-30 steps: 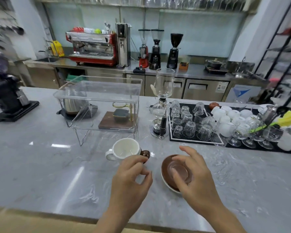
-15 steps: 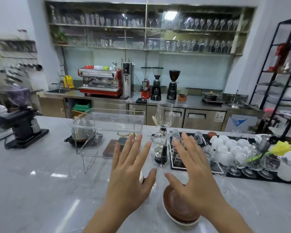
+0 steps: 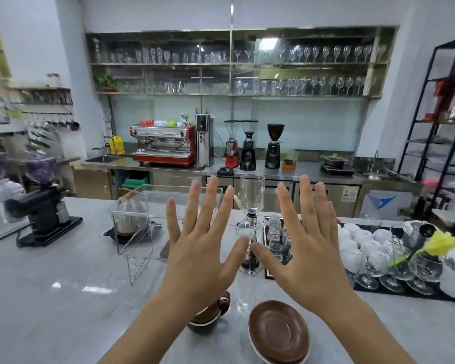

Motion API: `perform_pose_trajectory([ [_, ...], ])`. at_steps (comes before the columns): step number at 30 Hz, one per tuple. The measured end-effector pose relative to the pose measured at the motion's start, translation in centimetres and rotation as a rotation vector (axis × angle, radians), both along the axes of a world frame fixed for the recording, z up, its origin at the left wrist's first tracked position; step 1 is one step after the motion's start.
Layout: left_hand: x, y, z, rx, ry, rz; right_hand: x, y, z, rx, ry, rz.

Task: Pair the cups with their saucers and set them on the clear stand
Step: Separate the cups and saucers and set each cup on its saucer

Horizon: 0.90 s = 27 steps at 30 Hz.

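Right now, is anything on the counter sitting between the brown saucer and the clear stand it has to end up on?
Nothing visible blocks it. The brown saucer lies near the counter's front edge, the clear stand farther back to its left, with bare counter between. The cup sits left of the saucer, off that line. Both hands hover open above, holding nothing.

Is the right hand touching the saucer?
Apart. The head view shows the right hand raised with fingers spread, well above the saucer, which lies alone on the counter.
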State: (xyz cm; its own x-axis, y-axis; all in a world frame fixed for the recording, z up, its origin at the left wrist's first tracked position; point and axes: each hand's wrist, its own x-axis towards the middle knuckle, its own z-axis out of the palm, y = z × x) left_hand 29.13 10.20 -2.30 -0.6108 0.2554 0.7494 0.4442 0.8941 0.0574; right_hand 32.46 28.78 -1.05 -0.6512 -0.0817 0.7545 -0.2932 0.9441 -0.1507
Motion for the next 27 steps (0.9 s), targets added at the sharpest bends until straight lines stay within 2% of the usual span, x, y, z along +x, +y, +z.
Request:
perform_pose_trajectory([
  [19,1.4,0.0,2.3,0.071,0.079,-0.102,0.9,0.9,1.6,-0.048,0.082,0.083],
  [27,0.8,-0.1,1.6,0.069,0.051,-0.097,0.2,1.2,0.9,-0.057,0.037,0.089],
])
